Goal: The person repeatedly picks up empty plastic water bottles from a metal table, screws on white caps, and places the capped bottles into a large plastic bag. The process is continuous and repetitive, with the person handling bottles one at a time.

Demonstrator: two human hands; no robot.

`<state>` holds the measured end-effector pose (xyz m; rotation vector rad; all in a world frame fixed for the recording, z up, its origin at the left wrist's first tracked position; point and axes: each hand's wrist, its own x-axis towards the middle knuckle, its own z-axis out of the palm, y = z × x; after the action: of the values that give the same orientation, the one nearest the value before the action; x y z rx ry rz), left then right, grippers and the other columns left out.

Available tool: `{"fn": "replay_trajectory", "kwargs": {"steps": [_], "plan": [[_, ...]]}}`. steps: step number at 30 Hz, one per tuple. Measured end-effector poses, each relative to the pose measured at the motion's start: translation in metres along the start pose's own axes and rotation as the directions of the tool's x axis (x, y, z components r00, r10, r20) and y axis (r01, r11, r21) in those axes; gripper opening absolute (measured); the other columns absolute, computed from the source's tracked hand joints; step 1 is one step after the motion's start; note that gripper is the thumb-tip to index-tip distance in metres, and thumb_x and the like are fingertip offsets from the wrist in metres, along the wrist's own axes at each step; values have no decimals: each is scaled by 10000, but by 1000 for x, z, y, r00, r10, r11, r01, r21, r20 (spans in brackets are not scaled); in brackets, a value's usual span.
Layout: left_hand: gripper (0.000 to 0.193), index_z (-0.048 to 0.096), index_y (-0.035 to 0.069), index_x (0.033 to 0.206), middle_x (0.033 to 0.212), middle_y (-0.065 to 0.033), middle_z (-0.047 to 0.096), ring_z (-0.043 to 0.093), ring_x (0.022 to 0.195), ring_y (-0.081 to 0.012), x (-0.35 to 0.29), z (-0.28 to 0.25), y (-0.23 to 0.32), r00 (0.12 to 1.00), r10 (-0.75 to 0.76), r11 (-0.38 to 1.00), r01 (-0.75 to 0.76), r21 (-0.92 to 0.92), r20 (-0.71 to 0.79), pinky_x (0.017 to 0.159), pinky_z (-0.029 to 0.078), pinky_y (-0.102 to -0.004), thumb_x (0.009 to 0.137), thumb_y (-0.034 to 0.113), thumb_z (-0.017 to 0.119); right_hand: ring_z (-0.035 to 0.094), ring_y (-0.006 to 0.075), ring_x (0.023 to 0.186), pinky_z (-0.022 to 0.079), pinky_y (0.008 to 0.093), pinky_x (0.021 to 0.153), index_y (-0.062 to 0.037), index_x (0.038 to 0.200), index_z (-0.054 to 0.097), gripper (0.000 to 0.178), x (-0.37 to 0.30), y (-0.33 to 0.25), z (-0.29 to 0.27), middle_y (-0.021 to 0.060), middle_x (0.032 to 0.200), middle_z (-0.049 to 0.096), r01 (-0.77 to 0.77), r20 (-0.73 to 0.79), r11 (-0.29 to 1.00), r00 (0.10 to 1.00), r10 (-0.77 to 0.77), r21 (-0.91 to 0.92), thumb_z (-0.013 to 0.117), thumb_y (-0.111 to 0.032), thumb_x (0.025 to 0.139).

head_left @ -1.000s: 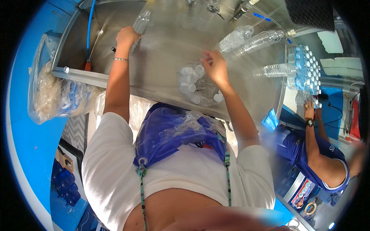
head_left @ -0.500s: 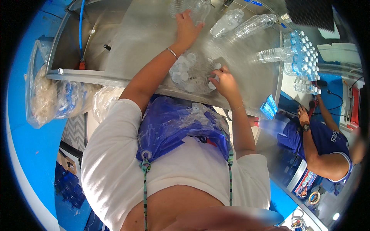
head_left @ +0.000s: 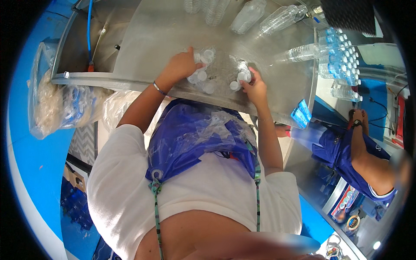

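Loose white bottle caps [head_left: 202,76] lie in a heap on the steel counter [head_left: 149,52], close to its near edge. At the heap's left side is my left hand [head_left: 181,65], thumb and forefinger apart, its fingertips close to the caps. My right hand [head_left: 256,90] pinches white caps [head_left: 244,77] at the right of the heap, thumb and fingers on either side. Beyond my hands, clear plastic bottles [head_left: 248,16] stand toward the far side, some cut off by the picture's top. Another clear bottle [head_left: 301,53] stands at the right.
Capped bottles [head_left: 340,60] stand in rows at the right. A blue packet [head_left: 301,113] lies at the counter's right edge. To the left are a steel sink [head_left: 69,56], a blue hose [head_left: 90,30] and hanging plastic bags [head_left: 65,108]. A co-worker [head_left: 351,147] in blue is at the right.
My left hand has come back from the far bottles to the cap heap. My right hand remains by the caps. The co-worker's outstretched arm has drawn back from the capped bottles.
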<state>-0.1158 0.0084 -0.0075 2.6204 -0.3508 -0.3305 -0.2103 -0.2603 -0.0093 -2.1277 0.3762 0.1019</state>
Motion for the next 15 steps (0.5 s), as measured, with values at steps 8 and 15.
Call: {"fn": "replay_trajectory", "kwargs": {"steps": [8, 15], "plan": [[450, 444, 77, 1296, 864, -112, 633, 651, 854, -196, 30, 41, 6, 988, 85, 772, 18, -635, 131, 688, 520, -323, 871, 83, 592, 610, 114, 749, 547, 265, 636, -45, 1299, 481, 450, 11, 10, -8, 73, 943, 619, -90, 113, 717, 993, 15, 691, 602, 9, 869], [477, 451, 70, 1305, 1108, -199, 532, 615, 886, -277, 16, 28, -1, 982, -137, 650, 187, -737, 128, 759, 516, -391, 859, 128, 612, 638, 156, 599, 509, 307, 516, -79, 1207, 585, 533, -8, 23, -52, 121, 772, 650, -201, -6, 971, 979, 201, -128, 788, -206, 731]]}}
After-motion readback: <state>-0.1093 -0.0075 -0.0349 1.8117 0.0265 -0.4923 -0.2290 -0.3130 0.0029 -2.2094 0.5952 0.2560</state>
